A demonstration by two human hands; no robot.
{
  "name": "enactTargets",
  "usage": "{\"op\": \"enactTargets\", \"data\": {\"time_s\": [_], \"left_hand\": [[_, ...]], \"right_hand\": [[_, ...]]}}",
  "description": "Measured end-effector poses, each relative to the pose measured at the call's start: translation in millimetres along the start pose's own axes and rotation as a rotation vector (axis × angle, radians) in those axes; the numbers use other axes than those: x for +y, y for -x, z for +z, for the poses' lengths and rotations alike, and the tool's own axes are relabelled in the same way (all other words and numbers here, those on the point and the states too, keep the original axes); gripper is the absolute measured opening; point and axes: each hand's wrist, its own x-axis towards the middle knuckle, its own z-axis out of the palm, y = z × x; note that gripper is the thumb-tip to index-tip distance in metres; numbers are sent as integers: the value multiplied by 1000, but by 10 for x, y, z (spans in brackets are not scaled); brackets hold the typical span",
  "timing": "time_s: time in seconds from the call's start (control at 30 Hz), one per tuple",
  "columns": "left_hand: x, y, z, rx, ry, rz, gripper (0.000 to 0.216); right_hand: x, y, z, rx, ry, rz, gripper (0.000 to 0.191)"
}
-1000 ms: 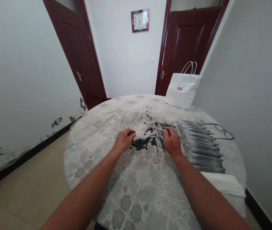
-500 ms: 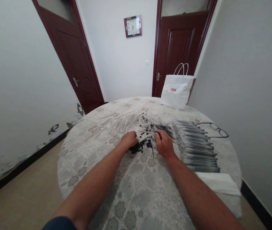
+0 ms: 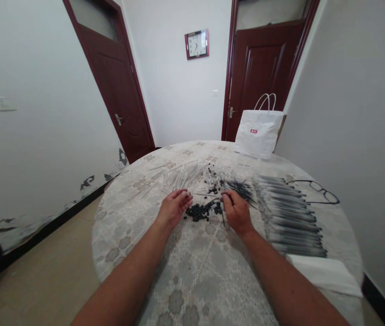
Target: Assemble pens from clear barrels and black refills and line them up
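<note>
Head view: stacked pens (image 3: 292, 219) look finished; loose barrels (image 3: 186, 175), refills (image 3: 243, 190) and black caps (image 3: 197, 212) remain. Left fingers (image 3: 180, 198) curl loosely, right fingers (image 3: 229, 199) pinch; any hold unclear.

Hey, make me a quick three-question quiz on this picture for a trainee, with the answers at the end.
1. Multiple choice: what colour are most of the small pieces heaped between the left hand and the right hand?
a) red
b) black
c) green

2. True or false: a clock hangs on the wall between two dark red doors.

3. Short answer: which hand is nearer to the row of pens?

Key: 1. b, black. 2. True. 3. The right hand.
</note>
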Motion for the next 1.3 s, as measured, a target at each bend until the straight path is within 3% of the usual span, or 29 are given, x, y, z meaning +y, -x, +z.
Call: {"op": "enactTargets", "data": {"time_s": [0.13,0.53,0.83,1.0,1.17,1.3], "left_hand": [[24,106,-88,38,173,29,30],[-2,154,-9,-33,157,15,32],[-10,148,-10,-13,171,19,30],[-26,139,-28,-17,141,19,27],[-57,115,-47,-10,115,23,25],[-74,101,-48,3,102,37,25]], "right_hand": [[-113,88,63,-54,-34,-43,24],[-97,123,97,-45,10,-18,25],[-132,130,142,-190,148,-368,24],[-98,130,163,-267,208,-434,28],[-190,148,159,-264,159,-379,27],[-257,172,193,-269,49,-105,26]]}}
